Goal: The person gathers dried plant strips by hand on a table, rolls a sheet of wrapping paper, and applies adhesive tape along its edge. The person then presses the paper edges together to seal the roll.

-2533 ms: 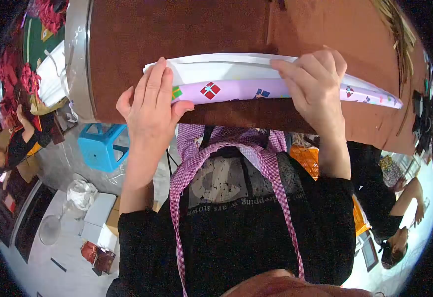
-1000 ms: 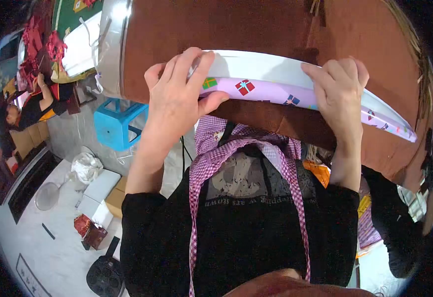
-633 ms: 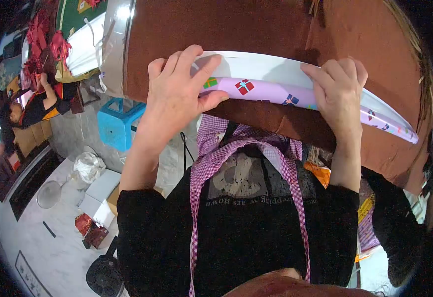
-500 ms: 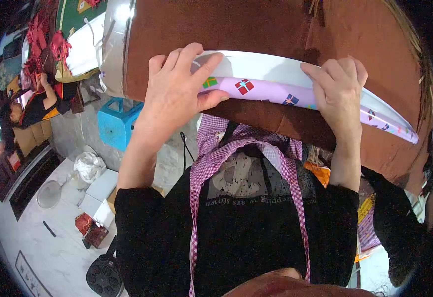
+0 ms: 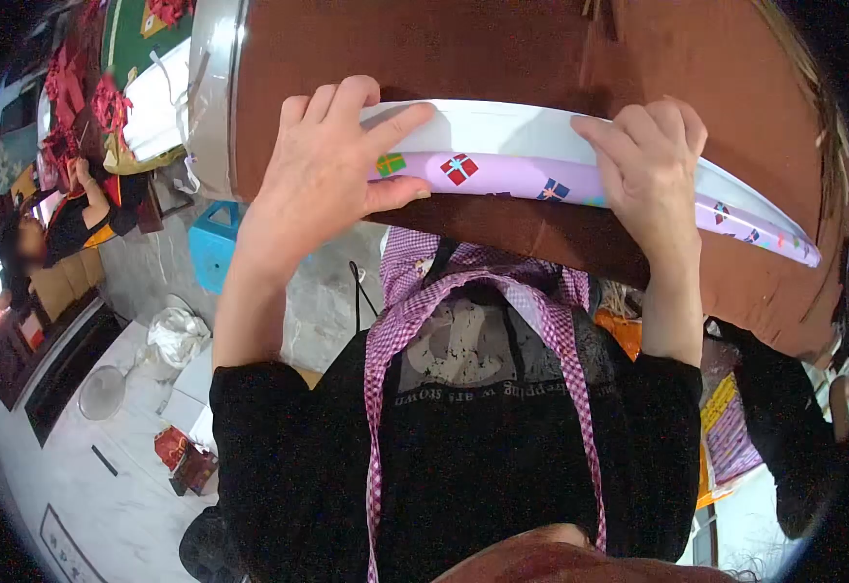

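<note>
A long strip of lilac wrapping paper [image 5: 502, 178], printed with small gift boxes, lies rolled or folded along the near edge of the brown table [image 5: 424, 49]. Its white inner side faces up along the far half, and the right end tapers to a point. At the left part, my left hand [image 5: 322, 160] grips the paper, thumb on the near printed side and index finger across the white. Further right, my right hand [image 5: 653, 165] is closed over the strip, index finger pressed on the white side; its thumb is mostly hidden.
On the floor at left stand a blue stool [image 5: 214, 248] and a white bag [image 5: 177, 335]. Another person [image 5: 84, 209] sits far left, near red material [image 5: 109, 102]. An orange package [image 5: 619, 330] shows below the table edge.
Both hands and the paper appear slightly further left, and the surrounding scene has shifted left as well. The hold on the paper looks the same.
</note>
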The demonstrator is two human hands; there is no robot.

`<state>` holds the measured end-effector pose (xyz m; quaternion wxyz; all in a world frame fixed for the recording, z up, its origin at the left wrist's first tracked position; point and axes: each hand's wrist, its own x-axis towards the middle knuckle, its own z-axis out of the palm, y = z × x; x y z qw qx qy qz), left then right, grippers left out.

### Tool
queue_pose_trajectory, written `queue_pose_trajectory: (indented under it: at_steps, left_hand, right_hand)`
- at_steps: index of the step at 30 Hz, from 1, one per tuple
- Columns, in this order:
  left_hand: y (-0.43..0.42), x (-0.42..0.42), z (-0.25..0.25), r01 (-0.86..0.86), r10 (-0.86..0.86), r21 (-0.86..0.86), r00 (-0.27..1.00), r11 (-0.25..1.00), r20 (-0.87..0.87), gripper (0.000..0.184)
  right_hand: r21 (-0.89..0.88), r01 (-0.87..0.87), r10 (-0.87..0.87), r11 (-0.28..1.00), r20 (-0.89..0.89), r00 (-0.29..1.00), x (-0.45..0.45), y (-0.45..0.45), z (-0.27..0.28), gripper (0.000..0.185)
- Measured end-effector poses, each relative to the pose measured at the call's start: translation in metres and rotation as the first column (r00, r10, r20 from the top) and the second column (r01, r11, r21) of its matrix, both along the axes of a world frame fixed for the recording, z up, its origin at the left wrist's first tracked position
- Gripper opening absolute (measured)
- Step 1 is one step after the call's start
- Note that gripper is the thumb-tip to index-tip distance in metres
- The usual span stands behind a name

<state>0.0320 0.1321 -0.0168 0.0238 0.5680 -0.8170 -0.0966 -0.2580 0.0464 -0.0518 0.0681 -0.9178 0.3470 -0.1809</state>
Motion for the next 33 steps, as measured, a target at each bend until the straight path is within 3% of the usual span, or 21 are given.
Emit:
queue_pose_trajectory:
  at_steps: [14, 24, 26, 33]
  left_hand:
    - [-0.016, 0.000, 0.004, 0.115, -0.112, 0.115, 0.993, 0.987, -0.035, 0.067]
    - [-0.020, -0.015, 0.004, 0.152, -0.150, 0.062, 0.988, 0.986, -0.033, 0.070]
    - [-0.021, -0.021, 0.004, 0.137, -0.140, 0.159, 0.990, 0.978, 0.006, 0.080]
    - [-0.022, -0.064, -0.002, 0.209, -0.200, 0.094, 0.975, 0.973, -0.101, 0.081]
  right_hand:
    - [-0.012, 0.006, -0.006, 1.000, 0.023, 1.000, 0.000, 0.000, -0.001, 0.021]
    - [-0.007, 0.004, -0.004, 1.000, 0.045, 0.999, -0.003, 0.000, -0.002, 0.020]
    - [-0.012, -0.003, 0.004, 1.000, 0.059, 0.998, -0.003, 0.000, -0.004, 0.021]
    - [-0.012, 0.020, -0.019, 1.000, 0.054, 0.998, -0.006, 0.001, -0.005, 0.019]
